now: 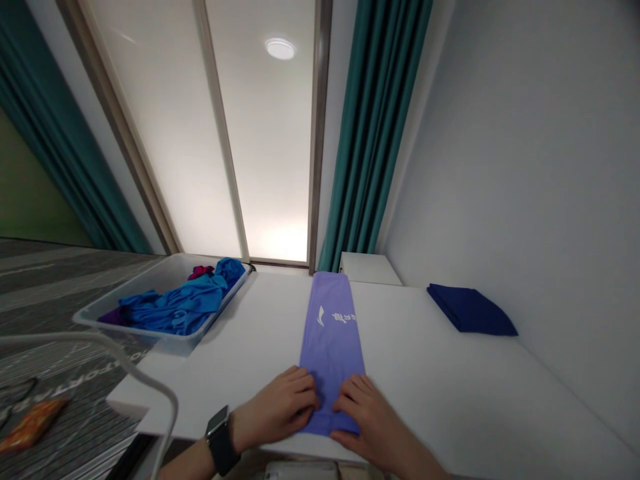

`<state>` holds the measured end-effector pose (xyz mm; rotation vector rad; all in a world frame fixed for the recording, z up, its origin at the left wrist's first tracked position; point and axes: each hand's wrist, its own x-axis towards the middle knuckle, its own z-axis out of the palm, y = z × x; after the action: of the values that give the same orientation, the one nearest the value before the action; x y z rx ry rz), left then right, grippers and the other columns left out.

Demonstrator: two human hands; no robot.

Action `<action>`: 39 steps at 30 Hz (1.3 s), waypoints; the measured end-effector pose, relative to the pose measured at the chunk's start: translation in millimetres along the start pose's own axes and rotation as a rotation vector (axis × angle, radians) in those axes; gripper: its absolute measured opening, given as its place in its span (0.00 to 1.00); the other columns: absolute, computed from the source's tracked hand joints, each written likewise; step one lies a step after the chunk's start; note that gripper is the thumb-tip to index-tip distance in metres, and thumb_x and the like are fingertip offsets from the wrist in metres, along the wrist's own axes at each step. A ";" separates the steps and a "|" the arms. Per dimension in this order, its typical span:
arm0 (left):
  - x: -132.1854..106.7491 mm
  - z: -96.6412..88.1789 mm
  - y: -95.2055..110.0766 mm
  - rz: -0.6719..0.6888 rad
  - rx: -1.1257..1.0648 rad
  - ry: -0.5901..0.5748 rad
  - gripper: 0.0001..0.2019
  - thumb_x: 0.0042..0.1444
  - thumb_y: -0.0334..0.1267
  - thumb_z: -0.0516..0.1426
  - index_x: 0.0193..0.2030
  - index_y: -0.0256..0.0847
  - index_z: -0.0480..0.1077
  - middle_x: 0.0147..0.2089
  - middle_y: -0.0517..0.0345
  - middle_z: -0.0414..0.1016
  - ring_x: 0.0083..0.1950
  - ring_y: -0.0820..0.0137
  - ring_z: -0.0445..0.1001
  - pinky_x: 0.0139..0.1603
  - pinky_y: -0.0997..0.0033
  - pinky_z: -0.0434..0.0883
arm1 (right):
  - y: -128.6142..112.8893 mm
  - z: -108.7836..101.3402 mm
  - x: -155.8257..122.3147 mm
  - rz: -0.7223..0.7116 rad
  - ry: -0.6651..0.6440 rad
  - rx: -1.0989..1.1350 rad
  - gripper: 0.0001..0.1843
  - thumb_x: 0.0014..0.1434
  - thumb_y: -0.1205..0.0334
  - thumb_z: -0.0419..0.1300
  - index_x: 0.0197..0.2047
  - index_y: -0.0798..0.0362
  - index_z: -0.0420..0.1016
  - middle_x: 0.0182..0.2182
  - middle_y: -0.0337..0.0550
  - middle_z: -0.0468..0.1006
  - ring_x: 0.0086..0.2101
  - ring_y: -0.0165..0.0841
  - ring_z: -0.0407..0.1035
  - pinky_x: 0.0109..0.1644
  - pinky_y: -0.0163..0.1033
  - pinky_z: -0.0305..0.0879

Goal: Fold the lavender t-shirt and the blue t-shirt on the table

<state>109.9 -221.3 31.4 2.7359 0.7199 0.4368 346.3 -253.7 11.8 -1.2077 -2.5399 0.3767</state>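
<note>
Purple cloth (332, 333) near corners hidden beneath left hand (277, 410), right hand (370, 417).

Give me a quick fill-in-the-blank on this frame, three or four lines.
The left hand and right hand rest on the near end of the purple garment, which lies on a white ____.
The watch is on the ____ wrist.
The clear bin of blue clothes sits on the garment's ____ side.
The folded navy cloth lies beside the right-hand ____.
Missing words: table; left; left; wall.

A plain carpeted indoor room with laundry about; teal curtains (375, 133), frosted window (260, 133), white table (450, 387), tub of clothes (170, 307)
</note>
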 end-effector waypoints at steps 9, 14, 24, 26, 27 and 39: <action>-8.0 -8.8 1.9 -0.063 -0.146 -0.007 0.07 0.58 0.40 0.58 0.42 0.42 0.71 0.42 0.54 0.73 0.46 0.64 0.69 0.51 0.64 0.65 | 0.2 -3.0 -0.8 -0.111 -0.021 -0.132 0.05 0.61 0.59 0.62 0.40 0.49 0.71 0.40 0.39 0.75 0.44 0.35 0.66 0.51 0.42 0.58; -5.9 -7.5 5.1 -0.088 -0.160 0.011 0.16 0.55 0.45 0.61 0.48 0.43 0.69 0.45 0.52 0.72 0.48 0.61 0.69 0.53 0.60 0.65 | -1.0 6.8 6.4 -0.133 0.043 -0.243 0.03 0.63 0.67 0.57 0.36 0.51 0.70 0.36 0.41 0.74 0.40 0.36 0.67 0.51 0.44 0.59; -3.4 2.8 4.2 -0.177 -0.263 0.114 0.15 0.56 0.32 0.60 0.50 0.43 0.67 0.49 0.52 0.70 0.51 0.64 0.68 0.52 0.65 0.67 | -3.7 -12.7 16.4 0.018 0.026 0.001 0.05 0.65 0.69 0.51 0.39 0.52 0.67 0.37 0.43 0.74 0.39 0.36 0.67 0.46 0.41 0.63; -2.0 1.8 0.3 -0.162 -0.278 0.119 0.08 0.60 0.30 0.56 0.46 0.43 0.70 0.45 0.54 0.73 0.48 0.65 0.69 0.49 0.68 0.68 | -1.4 -17.5 18.5 0.037 -0.010 0.060 0.05 0.65 0.69 0.52 0.40 0.52 0.67 0.38 0.43 0.74 0.40 0.35 0.67 0.47 0.40 0.63; -1.0 1.0 -1.5 -0.160 -0.289 0.121 0.07 0.61 0.30 0.54 0.43 0.42 0.70 0.43 0.54 0.73 0.47 0.66 0.70 0.47 0.69 0.68 | -0.3 -19.8 19.5 0.050 -0.027 0.092 0.05 0.65 0.68 0.52 0.40 0.52 0.68 0.38 0.42 0.74 0.40 0.35 0.67 0.48 0.40 0.63; 13.9 -4.6 -22.1 -0.441 -0.528 0.117 0.07 0.57 0.35 0.56 0.36 0.38 0.76 0.35 0.59 0.78 0.36 0.70 0.73 0.40 0.73 0.68 | 2.4 -31.7 9.5 0.129 -0.030 0.199 0.29 0.50 0.57 0.70 0.54 0.49 0.69 0.49 0.45 0.74 0.51 0.41 0.65 0.57 0.46 0.60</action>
<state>110.3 -194.8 31.2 2.0067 1.0342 0.5851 354.3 -241.5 41.5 -1.2994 -2.3885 0.6653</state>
